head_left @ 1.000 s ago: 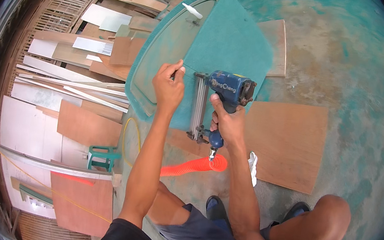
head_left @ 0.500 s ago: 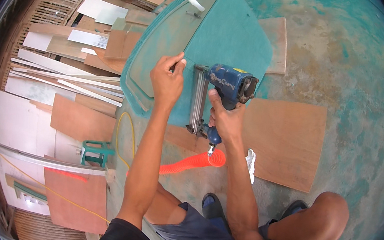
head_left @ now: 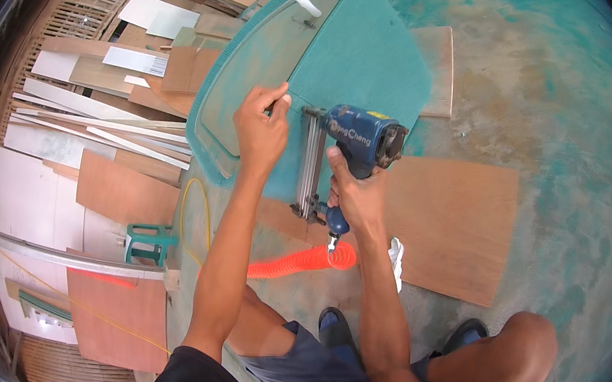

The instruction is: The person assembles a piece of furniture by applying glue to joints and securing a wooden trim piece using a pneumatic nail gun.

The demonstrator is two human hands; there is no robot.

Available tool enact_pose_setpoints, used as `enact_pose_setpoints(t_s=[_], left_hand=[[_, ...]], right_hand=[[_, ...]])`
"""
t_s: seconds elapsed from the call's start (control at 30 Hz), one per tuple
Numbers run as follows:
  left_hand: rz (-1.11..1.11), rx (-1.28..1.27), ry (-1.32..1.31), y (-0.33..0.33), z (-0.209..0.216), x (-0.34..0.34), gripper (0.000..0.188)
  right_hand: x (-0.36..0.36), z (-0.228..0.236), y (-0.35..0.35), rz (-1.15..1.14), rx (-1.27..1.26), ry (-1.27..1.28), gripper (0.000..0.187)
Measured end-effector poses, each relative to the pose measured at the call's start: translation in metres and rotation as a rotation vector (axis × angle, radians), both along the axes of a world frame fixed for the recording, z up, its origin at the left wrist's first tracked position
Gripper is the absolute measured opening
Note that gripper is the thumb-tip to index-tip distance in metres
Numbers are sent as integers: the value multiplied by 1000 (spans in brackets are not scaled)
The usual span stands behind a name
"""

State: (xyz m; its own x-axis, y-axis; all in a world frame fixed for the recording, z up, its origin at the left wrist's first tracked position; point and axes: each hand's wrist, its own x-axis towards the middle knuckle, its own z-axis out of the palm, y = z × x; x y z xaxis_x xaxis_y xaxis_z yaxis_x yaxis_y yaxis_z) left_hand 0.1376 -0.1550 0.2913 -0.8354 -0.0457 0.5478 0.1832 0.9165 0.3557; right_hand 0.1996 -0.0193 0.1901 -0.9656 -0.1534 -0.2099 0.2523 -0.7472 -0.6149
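Observation:
My right hand (head_left: 357, 197) is wrapped round the grip of a blue pneumatic nail gun (head_left: 354, 140). Its silver magazine stands upright on the left, and its nose is close to a teal-green piece of furniture or casing (head_left: 368, 61). A coiled orange air hose (head_left: 297, 264) joins the tool below the grip. Left of the nose, my left hand (head_left: 262, 128) is closed in a pinch at the border between the teal side and the rounded inset panel (head_left: 259, 71). Whatever sits between its fingertips is too small to make out. A small white tube-like bottle (head_left: 304, 3) lies on the panel's far end.
A plywood sheet (head_left: 455, 224) lies on the floor at right, with a white cloth (head_left: 396, 262) by its near edge. Offcuts and white strips (head_left: 100, 125) are stacked at left. A green stool (head_left: 150, 243) and a yellow hose (head_left: 202, 197) are near my left arm.
The whole view has shifted slightly, so things sit a little farther left. Both hands keep their hold, and the nail gun's nose stays beside the teal piece.

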Motion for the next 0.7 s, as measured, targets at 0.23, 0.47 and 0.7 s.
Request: enact_pose_setpoints(t_s=[0.23,0.47,0.7], left_hand=[[8,67,-14,0,1,-3,20],[15,112,-12,-1,-3,-7,20],[-6,76,8,-5,-4,-3,20]], right_hand=[[3,-1,1,43,3,-27,26],[6,-1,-4,-17,-8,13,24],[3,0,-2,-36,-28,17,24]])
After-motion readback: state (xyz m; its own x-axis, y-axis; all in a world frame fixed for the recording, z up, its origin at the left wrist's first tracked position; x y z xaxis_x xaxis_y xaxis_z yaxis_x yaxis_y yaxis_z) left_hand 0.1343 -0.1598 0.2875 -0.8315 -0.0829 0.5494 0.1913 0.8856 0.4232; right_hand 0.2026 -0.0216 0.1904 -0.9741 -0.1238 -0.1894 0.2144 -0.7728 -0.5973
